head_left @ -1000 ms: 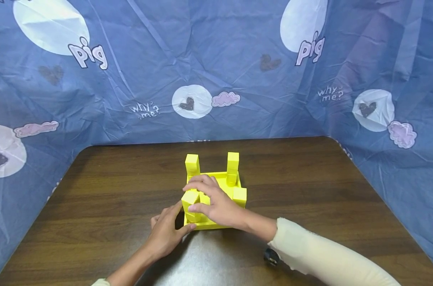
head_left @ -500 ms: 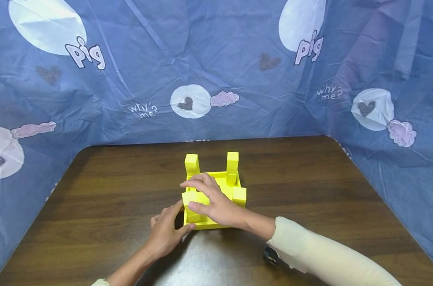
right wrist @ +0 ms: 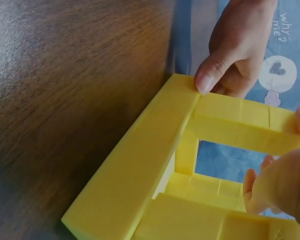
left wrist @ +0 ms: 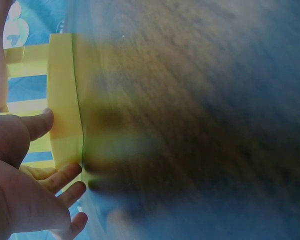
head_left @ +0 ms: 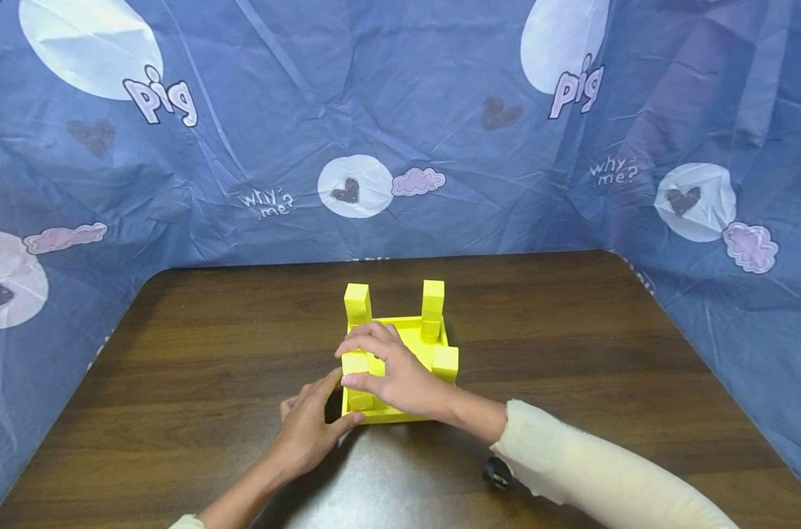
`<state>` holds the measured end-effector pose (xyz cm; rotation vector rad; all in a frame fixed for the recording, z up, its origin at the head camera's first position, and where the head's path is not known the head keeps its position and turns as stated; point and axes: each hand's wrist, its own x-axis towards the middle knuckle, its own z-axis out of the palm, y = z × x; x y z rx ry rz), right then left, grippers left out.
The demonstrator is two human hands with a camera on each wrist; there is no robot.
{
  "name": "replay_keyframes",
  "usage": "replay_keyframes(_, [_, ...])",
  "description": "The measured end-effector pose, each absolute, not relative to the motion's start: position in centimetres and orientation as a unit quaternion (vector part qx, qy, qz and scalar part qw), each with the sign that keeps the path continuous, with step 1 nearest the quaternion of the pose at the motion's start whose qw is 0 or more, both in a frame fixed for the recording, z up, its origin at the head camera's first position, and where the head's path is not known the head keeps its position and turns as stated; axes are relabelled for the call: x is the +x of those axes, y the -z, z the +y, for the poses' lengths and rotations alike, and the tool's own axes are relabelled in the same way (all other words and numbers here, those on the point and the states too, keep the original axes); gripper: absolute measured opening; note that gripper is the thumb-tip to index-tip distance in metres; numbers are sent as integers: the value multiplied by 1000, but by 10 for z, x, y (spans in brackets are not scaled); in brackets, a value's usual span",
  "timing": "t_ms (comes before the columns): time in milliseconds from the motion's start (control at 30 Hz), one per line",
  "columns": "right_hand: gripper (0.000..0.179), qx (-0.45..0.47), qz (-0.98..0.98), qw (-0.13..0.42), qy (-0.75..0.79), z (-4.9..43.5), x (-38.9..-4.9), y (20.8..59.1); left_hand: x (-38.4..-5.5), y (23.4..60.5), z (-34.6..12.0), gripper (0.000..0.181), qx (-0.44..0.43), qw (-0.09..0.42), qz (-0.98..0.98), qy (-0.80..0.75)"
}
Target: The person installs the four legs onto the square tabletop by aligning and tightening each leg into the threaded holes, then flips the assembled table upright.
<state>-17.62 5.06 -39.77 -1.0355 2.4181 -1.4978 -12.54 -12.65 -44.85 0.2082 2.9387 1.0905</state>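
A small yellow table-like piece lies upside down, its shallow tray-shaped base (head_left: 390, 417) on the tabletop and several square legs pointing up. My right hand (head_left: 403, 375) pinches the top of the near-left leg (head_left: 356, 363) between thumb and fingers. In the right wrist view that leg (right wrist: 240, 114) shows seams along its length, with fingertips at its free end. My left hand (head_left: 308, 432) grips the base's near-left corner, thumb on the front side and fingers around the left. The left wrist view shows the thumb and fingertips against the base wall (left wrist: 64, 95). My right hand partly hides the base's inside.
The other legs stand upright: far left (head_left: 357, 303), far right (head_left: 433, 300) and near right (head_left: 445, 363). A dark wooden table (head_left: 559, 353) carries everything. Blue printed cloth (head_left: 400, 88) hangs behind and at both sides. A small black item (head_left: 497, 472) sits under the right sleeve.
The near-left leg's top has turned from a skewed angle to square with the base, and my right thumb and fingers have closed in on it. My left hand stays put.
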Motion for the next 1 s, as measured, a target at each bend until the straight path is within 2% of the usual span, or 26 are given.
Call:
replay_keyframes(400, [30, -304, 826, -4, 474, 39, -170, 396, -124, 450, -127, 64, 73, -19, 935, -347])
replay_keyframes(1000, [35, -330, 825, 89, 450, 58, -169, 380, -125, 448, -128, 72, 70, -3, 933, -354])
